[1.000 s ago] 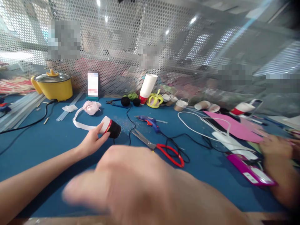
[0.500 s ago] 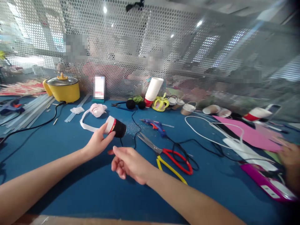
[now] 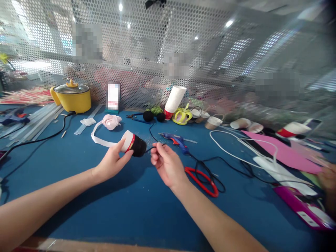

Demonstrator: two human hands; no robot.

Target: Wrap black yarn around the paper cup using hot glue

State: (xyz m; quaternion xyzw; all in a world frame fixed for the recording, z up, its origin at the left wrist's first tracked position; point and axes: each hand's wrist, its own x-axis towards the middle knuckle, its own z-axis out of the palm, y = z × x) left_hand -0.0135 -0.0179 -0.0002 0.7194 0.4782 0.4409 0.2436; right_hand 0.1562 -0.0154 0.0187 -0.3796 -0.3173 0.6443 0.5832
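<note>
My left hand [image 3: 112, 161] grips a small paper cup [image 3: 133, 144] lying on its side just above the blue table; the cup is white at its mouth, has a red band, and its lower part is wrapped in black yarn. My right hand [image 3: 166, 162] is closed in a pinch on the black yarn strand [image 3: 150, 132] that runs from the cup toward two black yarn balls [image 3: 148, 116] at the back. Red-handled scissors [image 3: 203, 179] lie right beside my right wrist, partly hidden by it.
A blue glue gun [image 3: 176, 140] with a black cord lies behind my right hand. White ribbon with a pink fabric flower [image 3: 110, 121], a yellow pot [image 3: 73, 97], stacked white cups [image 3: 174, 99], pink paper [image 3: 280, 151], white cable and a magenta box [image 3: 304, 207] surround the area. Another person's hand [image 3: 328, 179] is at the right edge.
My right hand moved from close to the camera forward to the cup and pinched the black yarn. My left hand kept hold of the cup, lifting it slightly.
</note>
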